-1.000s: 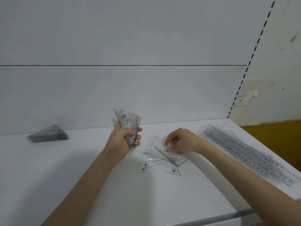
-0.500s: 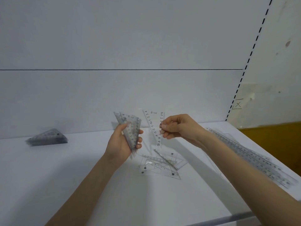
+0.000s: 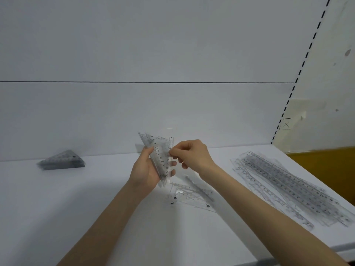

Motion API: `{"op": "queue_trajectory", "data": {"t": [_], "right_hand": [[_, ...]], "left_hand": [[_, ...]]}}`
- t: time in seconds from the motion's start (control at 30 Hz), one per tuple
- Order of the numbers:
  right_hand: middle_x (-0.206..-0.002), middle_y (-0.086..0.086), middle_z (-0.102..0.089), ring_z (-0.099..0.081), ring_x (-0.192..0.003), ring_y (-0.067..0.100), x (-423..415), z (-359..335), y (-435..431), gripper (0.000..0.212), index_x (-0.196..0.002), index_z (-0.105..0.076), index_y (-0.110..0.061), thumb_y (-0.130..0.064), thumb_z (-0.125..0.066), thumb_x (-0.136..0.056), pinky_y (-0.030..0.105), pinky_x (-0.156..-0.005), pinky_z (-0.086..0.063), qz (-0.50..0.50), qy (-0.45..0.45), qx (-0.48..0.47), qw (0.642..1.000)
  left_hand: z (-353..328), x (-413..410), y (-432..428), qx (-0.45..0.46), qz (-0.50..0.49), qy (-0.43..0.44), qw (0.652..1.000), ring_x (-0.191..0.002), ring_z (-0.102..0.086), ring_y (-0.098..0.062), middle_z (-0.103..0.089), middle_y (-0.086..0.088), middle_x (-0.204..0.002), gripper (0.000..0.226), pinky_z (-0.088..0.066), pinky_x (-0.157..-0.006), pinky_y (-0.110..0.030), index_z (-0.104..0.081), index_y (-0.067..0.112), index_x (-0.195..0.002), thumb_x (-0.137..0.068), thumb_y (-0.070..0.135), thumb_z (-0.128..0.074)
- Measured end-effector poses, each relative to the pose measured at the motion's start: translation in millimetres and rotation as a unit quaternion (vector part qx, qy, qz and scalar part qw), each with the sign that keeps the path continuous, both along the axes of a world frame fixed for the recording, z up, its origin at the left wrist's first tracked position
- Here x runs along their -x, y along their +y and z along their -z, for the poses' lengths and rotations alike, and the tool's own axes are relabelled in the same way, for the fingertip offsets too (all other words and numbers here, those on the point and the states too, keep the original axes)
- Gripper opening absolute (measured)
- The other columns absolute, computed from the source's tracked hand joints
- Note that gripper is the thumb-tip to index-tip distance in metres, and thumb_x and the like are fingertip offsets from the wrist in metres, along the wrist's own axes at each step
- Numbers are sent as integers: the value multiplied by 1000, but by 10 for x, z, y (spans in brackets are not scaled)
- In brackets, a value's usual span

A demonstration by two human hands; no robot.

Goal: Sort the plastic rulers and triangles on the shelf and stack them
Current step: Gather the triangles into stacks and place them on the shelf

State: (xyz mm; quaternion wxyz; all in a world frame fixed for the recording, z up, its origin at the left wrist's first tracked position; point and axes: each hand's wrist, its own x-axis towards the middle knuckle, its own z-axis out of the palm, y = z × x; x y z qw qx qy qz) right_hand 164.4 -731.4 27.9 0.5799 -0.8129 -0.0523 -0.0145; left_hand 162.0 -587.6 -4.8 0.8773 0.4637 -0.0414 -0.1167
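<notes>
My left hand [image 3: 146, 169] grips a bundle of clear plastic triangles [image 3: 159, 152], held upright above the white shelf [image 3: 96, 208]. My right hand [image 3: 190, 154] pinches the right edge of the frontmost triangle, pressed against that bundle. Below my hands a few loose clear triangles [image 3: 190, 196] lie overlapping on the shelf. A stack of triangles [image 3: 61, 161] sits at the far left. Long clear rulers [image 3: 288, 187] lie in a slanted pile on the right.
The shelf's white back panel [image 3: 153, 112] rises right behind my hands. A perforated upright [image 3: 299, 73] marks the shelf's right end, with a cream wall and a yellow-brown surface [image 3: 326, 164] beyond. The shelf's front edge [image 3: 336, 250] runs at the lower right.
My right hand lifted one triangle off the loose pile and carried it left onto the bundle in my left hand. The left hand stayed nearly still.
</notes>
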Motion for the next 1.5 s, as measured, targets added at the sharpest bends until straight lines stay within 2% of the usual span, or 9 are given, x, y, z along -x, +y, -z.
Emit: {"op": "queue_trajectory", "data": {"t": [0.3,0.47,0.57,0.73,0.87,1.1,1.3,1.43,1.5], "right_hand": [[-60,-7,-55,-49,-57,8,-101,37,24,25,-65,-63,-17,-36,-76,-75,26,-57,-43,29,-64,142,987],[-65,-1,-61,-53,-58,9,-109,20,-264,19,-72,-68,-13,-28,-73,-82,19,-59,-44,-21,-74,158,984],[-75,-2,-70,-58,-67,7,-55,46,-571,17,-78,-73,-13,-30,-75,-78,23,-67,-47,-70,-26,308,949],[-96,-12,-65,-61,-90,12,222,78,-800,57,-98,-69,-28,-65,-78,-57,29,-77,-49,-97,50,493,863],[-91,-17,-62,-60,-88,9,365,143,-809,49,-99,-68,-31,-56,-77,-58,25,-69,-48,-91,5,505,859],[-95,-6,-70,-63,-90,15,389,21,-841,31,-99,-74,-28,-38,-76,-70,30,-79,-53,-135,-18,515,846],[-95,-15,-60,-47,-81,-2,382,-100,-920,26,-103,-74,-24,-37,-73,-80,10,-55,-33,-211,-6,541,814],[-98,-17,-61,-47,-82,-8,372,-98,-959,20,-100,-75,-27,-35,-71,-83,19,-66,-42,-208,-18,545,812],[-104,-16,-66,-54,-93,2,338,-70,-966,16,-97,-75,-30,-30,-65,-83,25,-70,-45,-175,-114,575,791]], "left_hand": [[-10,19,-34,-8,-13,-13,1000,-56,-55,-22,-59,-11,-82,20,-41,-45,-27,-53,10,-106,-97,12,-35],[-8,14,-14,-36,-46,-30,998,-55,-56,-24,-61,-20,-88,30,-42,-44,-27,-47,10,-116,-94,-5,-34],[-18,-4,-1,-35,-61,-30,997,-56,-57,-23,-61,-20,-88,31,-43,-44,-27,-45,10,-118,-94,-5,-34],[-16,-7,17,-30,-64,-34,997,-59,-55,-24,-61,-19,-89,33,-43,-46,-27,-45,10,-122,-94,-4,-34],[-8,-1,6,-33,-62,-35,997,-59,-56,-24,-61,-20,-89,29,-42,-45,-27,-47,10,-116,-94,-4,-35],[-20,21,12,-29,-59,-33,997,-59,-55,-24,-62,-19,-87,27,-42,-45,-28,-50,11,-110,-94,-4,-35],[-25,24,24,-26,-64,-35,997,-60,-55,-24,-62,-19,-88,26,-42,-45,-28,-49,11,-110,-94,-4,-35],[-32,34,4,-24,-61,-32,997,-58,-55,-24,-62,-18,-86,28,-42,-44,-27,-49,11,-111,-94,-4,-35],[-35,40,4,-24,-61,-32,997,-58,-55,-23,-62,-18,-85,27,-42,-44,-28,-49,12,-110,-94,-4,-34]]}}
